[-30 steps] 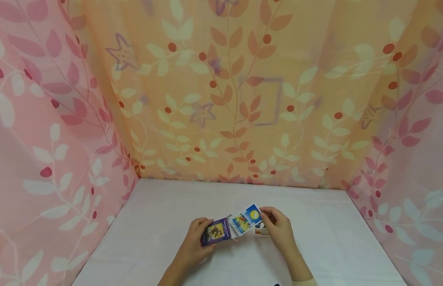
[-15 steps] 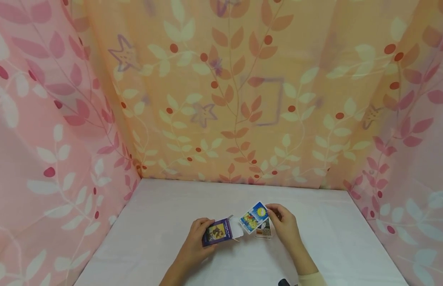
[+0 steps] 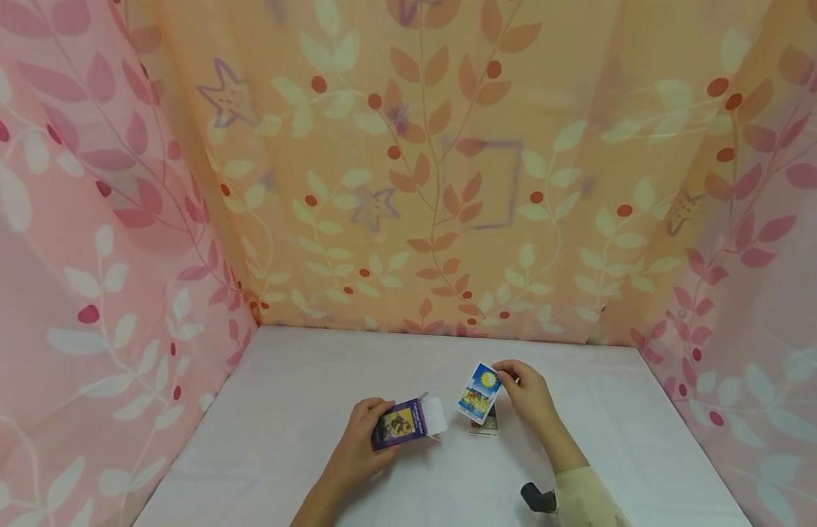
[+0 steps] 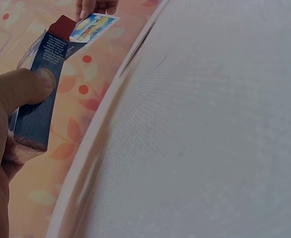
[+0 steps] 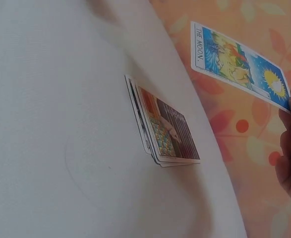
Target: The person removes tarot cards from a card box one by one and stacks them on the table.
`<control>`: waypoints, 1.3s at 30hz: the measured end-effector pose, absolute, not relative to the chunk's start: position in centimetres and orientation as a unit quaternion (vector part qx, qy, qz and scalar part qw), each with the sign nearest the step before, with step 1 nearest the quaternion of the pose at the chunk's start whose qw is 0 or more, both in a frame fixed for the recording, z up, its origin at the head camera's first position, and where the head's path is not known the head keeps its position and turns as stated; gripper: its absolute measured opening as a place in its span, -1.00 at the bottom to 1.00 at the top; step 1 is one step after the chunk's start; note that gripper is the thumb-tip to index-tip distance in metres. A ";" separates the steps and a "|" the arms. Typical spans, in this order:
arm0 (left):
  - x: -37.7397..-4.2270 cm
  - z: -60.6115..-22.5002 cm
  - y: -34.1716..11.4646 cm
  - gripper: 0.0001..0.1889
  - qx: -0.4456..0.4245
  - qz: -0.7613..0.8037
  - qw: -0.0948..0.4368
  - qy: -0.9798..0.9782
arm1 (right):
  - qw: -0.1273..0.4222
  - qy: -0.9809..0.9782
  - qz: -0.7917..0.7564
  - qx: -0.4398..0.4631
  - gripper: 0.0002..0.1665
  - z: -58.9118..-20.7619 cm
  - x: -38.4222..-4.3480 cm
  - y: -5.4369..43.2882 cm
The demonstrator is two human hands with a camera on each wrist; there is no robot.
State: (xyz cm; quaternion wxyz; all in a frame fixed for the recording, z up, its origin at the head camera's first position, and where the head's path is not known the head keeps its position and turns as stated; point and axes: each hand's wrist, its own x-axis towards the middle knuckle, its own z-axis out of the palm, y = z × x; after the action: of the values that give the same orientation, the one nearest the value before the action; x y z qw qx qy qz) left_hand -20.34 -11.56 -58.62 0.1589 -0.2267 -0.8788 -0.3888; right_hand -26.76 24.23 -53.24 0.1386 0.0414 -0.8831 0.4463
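Over white surface (image 3: 263, 439): best to steady left hand (image 3: 362, 443), grip wrapped round purple box (image 3: 398, 424), and keep right hand (image 3: 528, 395) light, grip closed to a fingertip pinch. Box at left; to its right, uneven pile of cards (image 5: 172, 131); raised clear of that, THE MOON card (image 5: 238, 64), pinched at far right corner. Best lowered flat, square. Count: two hands, one box, one pile (number of cards untellable), one held card.

Card (image 3: 479, 393) above pile (image 3: 486, 424) (on table (image 3: 270, 439)), box (image 3: 398, 424) left
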 end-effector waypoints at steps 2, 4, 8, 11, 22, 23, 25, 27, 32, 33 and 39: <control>-20.4 -58.6 -11.6 -0.13 -0.228 -0.388 0.160 -0.878 | 0.130 -0.885 0.444 0.042 -0.83 -53.3 -27.2 24.5; -20.4 -58.6 -11.6 -0.13 -0.232 -0.387 0.164 -0.877 | 0.126 -0.888 0.441 0.043 -0.83 -53.3 -27.5 24.8; -20.5 -58.6 -11.6 -0.14 -0.238 -0.381 0.173 -0.877 | 0.116 -0.893 0.431 0.053 -0.83 -53.5 -28.2 25.1; -20.6 -58.6 -11.6 -0.14 -0.238 -0.381 0.172 -0.876 | 0.101 -0.899 0.422 0.061 -0.84 -53.8 -28.8 25.2; -20.6 -58.5 -11.6 -0.15 -0.231 -0.386 0.163 -0.878 | 0.051 -0.901 0.427 0.062 -0.84 -55.0 -30.0 25.2; -20.5 -58.5 -11.6 -0.14 -0.231 -0.385 0.164 -0.878 | 0.045 -0.901 0.428 0.058 -0.84 -55.2 -30.1 25.1; -20.5 -58.4 -11.6 -0.14 -0.232 -0.383 0.166 -0.879 | 0.027 -0.896 0.440 0.048 -0.83 -55.5 -30.2 25.1; -20.4 -58.4 -11.6 -0.13 -0.232 -0.385 0.165 -0.878 | 0.010 -0.892 0.449 0.039 -0.82 -55.8 -30.3 25.0; -20.5 -58.5 -11.7 -0.13 -0.231 -0.384 0.165 -0.879 | -0.007 -0.884 0.467 0.035 -0.80 -56.3 -30.5 24.9; -20.5 -58.6 -11.7 -0.13 -0.231 -0.384 0.166 -0.879 | -0.009 -0.882 0.469 0.034 -0.80 -56.4 -30.6 25.0; -20.4 -58.6 -11.7 -0.13 -0.230 -0.382 0.164 -0.880 | -0.012 -0.882 0.469 0.036 -0.81 -57.1 -31.0 25.2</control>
State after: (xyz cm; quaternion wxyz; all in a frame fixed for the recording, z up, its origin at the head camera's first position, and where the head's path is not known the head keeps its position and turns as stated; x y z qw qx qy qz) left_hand -20.40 -11.68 -58.63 0.1638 -0.2305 -0.8799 -0.3819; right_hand -30.95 25.20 -57.11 -0.0119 0.0361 -0.8822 0.4693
